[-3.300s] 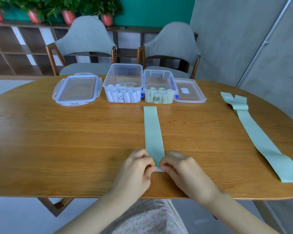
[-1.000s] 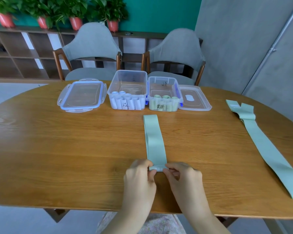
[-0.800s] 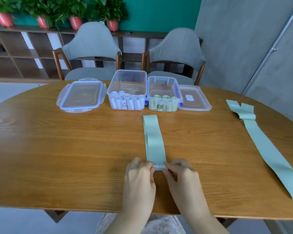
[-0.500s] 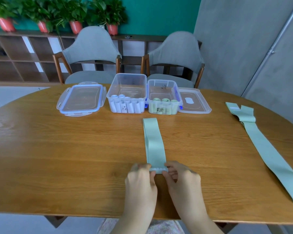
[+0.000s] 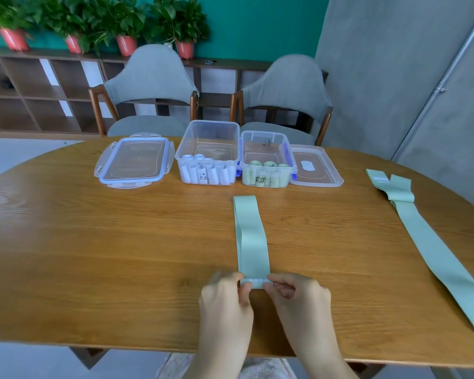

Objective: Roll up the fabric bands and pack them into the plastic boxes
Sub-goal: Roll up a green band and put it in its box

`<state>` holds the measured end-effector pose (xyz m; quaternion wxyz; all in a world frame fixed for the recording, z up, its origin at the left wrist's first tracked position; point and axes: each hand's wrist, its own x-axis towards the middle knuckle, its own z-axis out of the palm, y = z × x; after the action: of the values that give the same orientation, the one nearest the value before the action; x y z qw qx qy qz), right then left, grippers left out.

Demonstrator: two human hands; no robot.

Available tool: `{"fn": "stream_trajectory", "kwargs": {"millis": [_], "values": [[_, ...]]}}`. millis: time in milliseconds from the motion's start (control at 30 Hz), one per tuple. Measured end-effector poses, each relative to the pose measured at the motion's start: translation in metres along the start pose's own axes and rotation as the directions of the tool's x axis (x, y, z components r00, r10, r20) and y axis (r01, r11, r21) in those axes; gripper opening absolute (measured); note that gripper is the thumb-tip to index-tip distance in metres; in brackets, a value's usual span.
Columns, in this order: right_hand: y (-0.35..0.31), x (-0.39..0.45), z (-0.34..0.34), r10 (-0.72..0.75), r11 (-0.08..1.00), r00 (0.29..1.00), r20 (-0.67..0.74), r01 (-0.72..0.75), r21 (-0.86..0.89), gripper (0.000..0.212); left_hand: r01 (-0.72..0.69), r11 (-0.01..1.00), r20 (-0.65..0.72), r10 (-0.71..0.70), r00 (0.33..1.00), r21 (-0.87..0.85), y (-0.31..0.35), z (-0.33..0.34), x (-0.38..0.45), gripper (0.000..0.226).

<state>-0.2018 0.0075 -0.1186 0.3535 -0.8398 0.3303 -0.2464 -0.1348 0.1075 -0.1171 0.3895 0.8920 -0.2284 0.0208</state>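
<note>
A pale green fabric band (image 5: pixel 249 236) lies flat on the wooden table (image 5: pixel 93 242), running away from me toward the boxes. Its near end is curled into a small roll. My left hand (image 5: pixel 225 296) pinches the roll's left end and my right hand (image 5: pixel 296 296) pinches its right end. Behind the band stand two open plastic boxes: the left box (image 5: pixel 207 153) holds white rolls, the right box (image 5: pixel 267 160) holds green rolls. A second, longer green band (image 5: pixel 427 242) lies stretched out at the right side of the table.
Two clear lids lie flat beside the boxes, one lid (image 5: pixel 134 161) to the left, the other lid (image 5: pixel 315 166) to the right. Two grey chairs (image 5: pixel 151 88) stand behind the table. The table's front edge runs just under my wrists.
The flat near end of the band has been turned over into a small roll between my fingers. Both hands stay at the band's near end; the view has shifted slightly.
</note>
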Motion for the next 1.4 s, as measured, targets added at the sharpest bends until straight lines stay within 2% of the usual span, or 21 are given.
{"fn": "stream_trajectory", "kwargs": {"millis": [67,167,300,400,600,767,867,1067,1167,1267,1400], "values": [[0.0,-0.005,0.001,0.005,1.0,1.0,0.004,-0.005,0.024,0.014,-0.001,1.0,0.02,0.001,1.0,-0.002,-0.001,-0.002,-0.004,0.012],[0.0,-0.009,-0.001,-0.019,0.999,1.0,0.017,0.018,0.045,0.03,-0.006,1.0,0.034,0.006,0.999,-0.005,-0.004,-0.004,-0.006,0.013],[0.009,-0.005,0.004,-0.138,0.989,0.99,-0.042,0.136,-0.054,0.015,-0.024,0.999,0.002,0.024,1.0,-0.022,-0.005,-0.004,0.0,0.006],[0.01,0.001,0.009,-0.189,0.979,0.981,-0.032,0.186,-0.085,0.009,-0.042,0.998,-0.022,0.041,0.999,-0.035,0.0,-0.001,0.006,0.009],[0.003,0.002,0.014,-0.16,0.985,0.985,-0.071,0.155,-0.072,0.012,-0.005,1.0,0.029,0.006,1.0,-0.026,0.005,-0.004,0.006,0.008],[0.002,-0.002,0.016,-0.115,0.993,0.992,-0.046,0.113,-0.042,0.005,0.052,0.999,0.043,-0.052,0.998,-0.007,0.011,-0.007,0.007,0.013],[0.001,0.0,0.014,-0.07,0.997,0.997,-0.034,0.069,-0.026,0.011,0.095,0.995,0.034,-0.096,0.995,0.015,0.015,-0.005,0.007,0.015],[-0.008,0.003,0.013,0.036,0.999,0.993,-0.111,-0.038,-0.02,0.01,0.148,0.988,0.001,-0.148,0.989,-0.034,0.013,-0.007,0.008,0.01],[-0.011,0.007,0.011,0.058,0.998,0.997,-0.056,-0.06,-0.032,0.003,0.181,0.981,0.004,-0.181,0.983,-0.077,0.013,-0.006,0.015,0.01],[-0.012,0.007,0.009,0.037,0.997,0.999,0.016,-0.036,-0.068,0.01,0.208,0.976,0.004,-0.208,0.978,-0.059,0.017,-0.004,0.017,0.014],[-0.019,0.003,0.009,0.051,0.994,0.998,-0.045,-0.055,-0.099,0.015,0.244,0.962,-0.021,-0.248,0.968,-0.124,0.022,-0.005,0.013,0.012]]}}
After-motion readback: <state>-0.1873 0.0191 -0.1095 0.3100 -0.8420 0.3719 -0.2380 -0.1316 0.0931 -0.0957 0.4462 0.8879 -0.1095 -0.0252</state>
